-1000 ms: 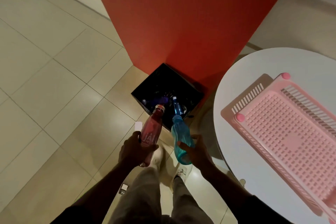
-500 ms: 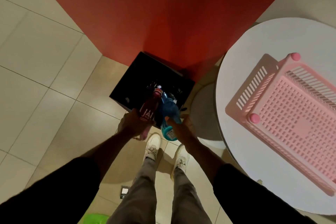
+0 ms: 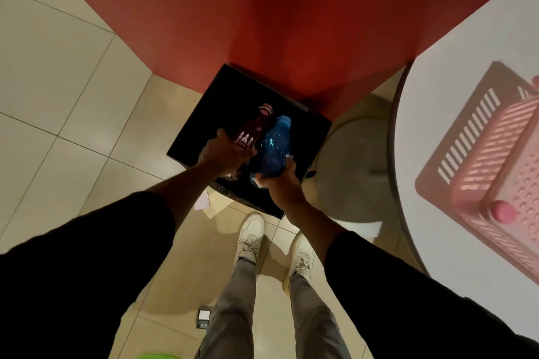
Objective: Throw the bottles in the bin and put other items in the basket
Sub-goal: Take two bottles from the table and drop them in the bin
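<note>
Your left hand (image 3: 223,154) is clamped on the red bottle (image 3: 251,132), right hand (image 3: 280,182) on the blue bottle (image 3: 274,151); both hang over the black bin (image 3: 192,140); let go neck-first, straight below each grip.

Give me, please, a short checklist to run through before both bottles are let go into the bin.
1. Red bottle gripped by the left hand: ok.
2. Blue bottle gripped by the right hand: ok.
3. Both bottles over the black bin opening: ok.
4. Bottle necks pointing into the bin: ok.
5. Room left inside the bin: cannot tell, too dark.
6. Pink basket on the white table, clear of the drop: ok.
</note>
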### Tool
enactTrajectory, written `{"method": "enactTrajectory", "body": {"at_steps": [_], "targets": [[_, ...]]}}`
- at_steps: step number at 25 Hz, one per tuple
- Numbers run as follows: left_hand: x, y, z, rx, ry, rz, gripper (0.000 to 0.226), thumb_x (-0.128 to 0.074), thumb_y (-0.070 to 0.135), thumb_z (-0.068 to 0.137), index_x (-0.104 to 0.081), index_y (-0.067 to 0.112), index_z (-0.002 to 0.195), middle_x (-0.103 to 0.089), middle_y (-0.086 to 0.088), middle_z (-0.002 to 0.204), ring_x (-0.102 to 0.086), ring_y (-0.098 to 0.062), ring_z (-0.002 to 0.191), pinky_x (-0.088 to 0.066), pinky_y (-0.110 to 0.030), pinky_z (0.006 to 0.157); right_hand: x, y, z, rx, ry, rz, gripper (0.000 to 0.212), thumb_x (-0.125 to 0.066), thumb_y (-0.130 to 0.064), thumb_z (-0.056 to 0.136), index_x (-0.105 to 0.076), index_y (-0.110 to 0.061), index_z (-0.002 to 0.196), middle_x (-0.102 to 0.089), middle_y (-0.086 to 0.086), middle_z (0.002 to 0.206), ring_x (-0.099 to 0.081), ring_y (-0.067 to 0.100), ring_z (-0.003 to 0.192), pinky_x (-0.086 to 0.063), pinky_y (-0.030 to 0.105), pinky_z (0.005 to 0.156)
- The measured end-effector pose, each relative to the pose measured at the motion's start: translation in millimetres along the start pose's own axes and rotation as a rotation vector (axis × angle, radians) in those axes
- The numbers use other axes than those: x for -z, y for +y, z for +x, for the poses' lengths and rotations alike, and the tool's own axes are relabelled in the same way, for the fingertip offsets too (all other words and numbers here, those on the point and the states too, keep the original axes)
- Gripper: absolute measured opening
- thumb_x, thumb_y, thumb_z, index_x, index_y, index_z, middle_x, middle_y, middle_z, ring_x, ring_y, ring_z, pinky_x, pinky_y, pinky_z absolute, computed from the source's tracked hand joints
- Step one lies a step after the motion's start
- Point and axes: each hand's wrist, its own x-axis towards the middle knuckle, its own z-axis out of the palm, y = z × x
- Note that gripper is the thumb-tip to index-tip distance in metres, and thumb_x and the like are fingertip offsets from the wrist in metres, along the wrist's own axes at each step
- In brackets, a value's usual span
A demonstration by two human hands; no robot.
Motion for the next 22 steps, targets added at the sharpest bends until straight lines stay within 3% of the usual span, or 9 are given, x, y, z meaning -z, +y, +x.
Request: {"method": "enactTrajectory", "body": {"at_steps": [2, 4, 6, 8, 13, 17, 22], "targets": [[3.4, -0.6, 7.7, 0.004, -0.019, 0.199, 0.112, -0.078, 0.078, 0.067, -0.038, 0.013, 0.148, -0.061, -0.015, 0.139, -0.061, -0.039, 0.125, -0.050, -0.053, 0.104, -12.5, 11.6, -0.4, 0.042, -0.019, -0.154, 0.085, -0.077, -0.024, 0.083, -0.030, -0.013, 0.153, -0.055, 0.013, 0.144, -0.055, 0.033, 0.132, -0.046, 0.048, 0.110], [5.1, -5.8, -5.6, -0.105, -0.055, 0.433, 0.088, -0.077, 0.067, 0.079, -0.050, 0.013, 0.143, -0.064, -0.012, 0.134, -0.062, -0.034, 0.123, -0.052, -0.049, 0.102, -15.8, 21.6, -13.3, 0.090, -0.060, -0.334, 0.084, -0.072, -0.023, 0.084, -0.028, -0.011, 0.155, -0.047, 0.017, 0.151, -0.048, 0.037, 0.137, -0.046, 0.053, 0.109], [-1.6, -18.0, -29.0, -0.247, -0.050, 0.608, 0.070, -0.077, 0.054, 0.085, -0.056, 0.014, 0.138, -0.065, -0.011, 0.132, -0.061, -0.032, 0.122, -0.053, -0.046, 0.101, -9.4, 30.9, -31.6, 0.109, -0.075, -0.437, 0.081, -0.069, -0.020, 0.085, -0.029, -0.013, 0.155, -0.046, 0.015, 0.152, -0.046, 0.037, 0.138, -0.047, 0.052, 0.108], [-9.7, -28.1, -60.7, -0.330, -0.077, 0.720, 0.069, -0.072, 0.051, 0.089, -0.053, 0.012, 0.142, -0.059, -0.012, 0.141, -0.053, -0.032, 0.132, -0.048, -0.046, 0.109, 3.2, 39.9, -53.0, 0.074, -0.077, -0.489, 0.084, -0.068, -0.017, 0.085, -0.026, -0.017, 0.157, -0.043, 0.011, 0.155, -0.043, 0.034, 0.140, -0.046, 0.047, 0.108], [-22.9, -25.1, -135.8, -0.532, -0.135, 0.710, 0.080, -0.064, 0.047, 0.097, -0.031, 0.005, 0.157, -0.034, -0.014, 0.164, -0.029, -0.031, 0.153, -0.029, -0.042, 0.126, 45.6, 51.7, -109.0, 0.050, -0.031, -0.596, 0.085, -0.071, -0.029, 0.090, -0.022, -0.016, 0.158, -0.043, 0.009, 0.155, -0.041, 0.030, 0.143, -0.046, 0.043, 0.108], [-8.7, 13.0, -181.8, -0.636, -0.154, 0.728, 0.080, -0.065, 0.044, 0.097, -0.029, 0.005, 0.157, -0.029, -0.018, 0.166, -0.022, -0.035, 0.157, -0.027, -0.047, 0.127, 82.5, 37.2, -161.3, 0.093, 0.063, -0.608, 0.087, -0.076, -0.037, 0.088, -0.026, -0.015, 0.156, -0.045, 0.014, 0.154, -0.053, 0.031, 0.131, -0.052, 0.038, 0.098], [13.5, 70.3, -226.6, -0.840, -0.116, 0.801, 0.083, -0.061, 0.043, 0.098, -0.022, 0.005, 0.160, -0.022, -0.020, 0.170, -0.016, -0.036, 0.159, -0.023, -0.047, 0.127, 122.4, 22.1, -222.2, 0.135, 0.259, -0.596, 0.090, -0.073, -0.050, 0.084, -0.030, -0.011, 0.153, -0.048, 0.014, 0.151, -0.050, 0.035, 0.132, -0.046, 0.042, 0.104]]}}
